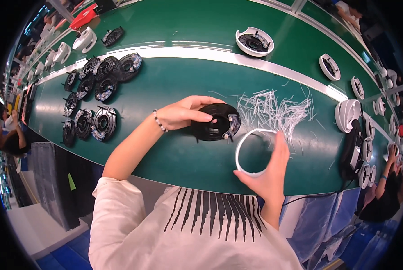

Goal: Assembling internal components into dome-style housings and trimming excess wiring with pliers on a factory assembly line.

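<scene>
My left hand [183,114] is closed on a round black plastic base [217,123], thumb on its face and fingers behind the rim. Part of a circuit board shows along that base's right side. To the right, my right hand [272,168] grips a white plastic ring [240,157] between thumb and fingers, holding it tilted above the green table. The ring and the black base are close together but apart. Just beyond them lies a loose heap of thin white strips [278,108].
Several black bases [104,123] are grouped on the table's left. White round housings [254,41] ride on the green belt behind, some with black parts inside. Stacked white rings [347,115] and a black tool [351,153] stand at the right edge. Other people work at both sides.
</scene>
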